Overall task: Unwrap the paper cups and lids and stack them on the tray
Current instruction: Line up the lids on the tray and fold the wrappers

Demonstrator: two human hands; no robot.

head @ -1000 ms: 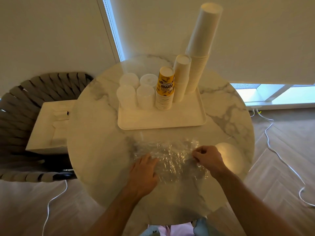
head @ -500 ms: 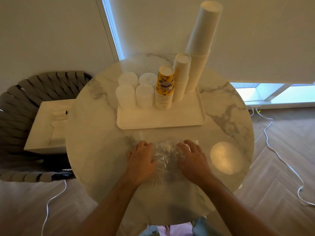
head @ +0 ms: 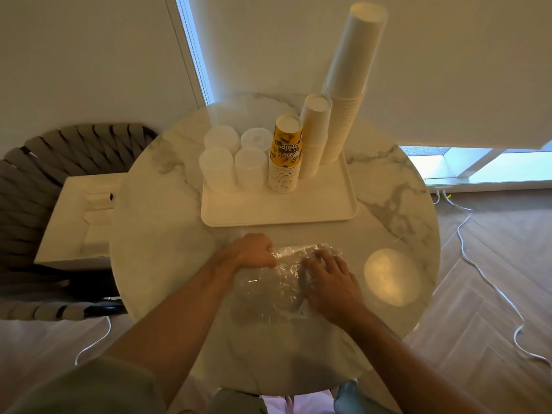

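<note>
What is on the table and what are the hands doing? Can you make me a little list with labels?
table: round marble table
tray: white tray holding all the stacks
cups: tall white stack, shorter white stack, yellow printed stack
lids: four clear lid stacks
wrap: crumpled clear plastic wrap
left hand: gripping the wrap
right hand: pressing on the wrap

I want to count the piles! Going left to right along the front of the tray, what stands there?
Lid stack → second lid stack → yellow cups → short white cups → tall white cups.
</note>
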